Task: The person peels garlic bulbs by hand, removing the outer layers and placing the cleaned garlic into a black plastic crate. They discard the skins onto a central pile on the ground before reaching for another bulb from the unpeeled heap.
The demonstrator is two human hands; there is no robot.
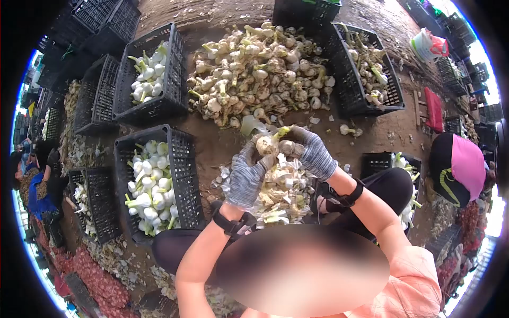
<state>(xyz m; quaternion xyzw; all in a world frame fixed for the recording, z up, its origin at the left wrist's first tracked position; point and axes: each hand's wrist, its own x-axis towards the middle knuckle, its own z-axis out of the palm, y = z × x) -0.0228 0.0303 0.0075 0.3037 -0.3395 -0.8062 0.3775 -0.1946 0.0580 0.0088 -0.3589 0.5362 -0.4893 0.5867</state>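
Note:
Both hands wear grey knitted gloves and meet above a heap of peeled skins [286,191]. My left hand [246,177] is closed round a brownish garlic bulb [264,145], whose greenish stem points up and right. My right hand [313,153] has its fingers bent against the stem side of the bulb; its fingertips are gloved in dirty grey. Just beyond the hands lies a large pile of unpeeled garlic [260,74]. Left of them, a black crate [183,175] holds clean white bulbs with cut stems.
Another crate of white garlic [175,69] stands at the upper left, and one with unpeeled bulbs [392,79] at the upper right. A crate [374,161] sits beside my right knee. A person in a pink and black cap [466,169] is at the right.

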